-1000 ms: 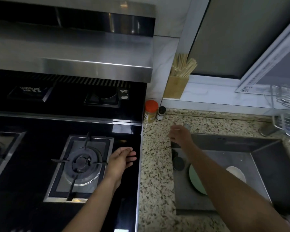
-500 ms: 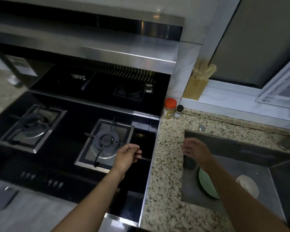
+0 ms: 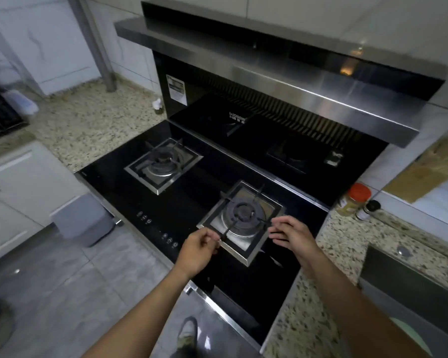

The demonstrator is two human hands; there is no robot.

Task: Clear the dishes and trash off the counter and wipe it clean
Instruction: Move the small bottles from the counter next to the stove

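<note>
My left hand hovers at the front corner of the right burner, fingers loosely curled, with nothing visible in it. Just right of that burner, my right hand floats over the black glass stove top, fingers relaxed and empty. The speckled granite counter runs to the right of the stove and carries on to its left. At the bottom right a green plate lies in the steel sink, partly hidden by my right forearm.
An orange-lidded jar and a small dark-capped bottle stand at the counter's back. A wooden chopstick holder sits behind them. A grey bin stands on the floor left of the stove. The range hood overhangs the stove.
The view has swung left, away from the sink. My right hand left the sink's edge and came over the stove, beside my left hand, which stayed near the right burner.
</note>
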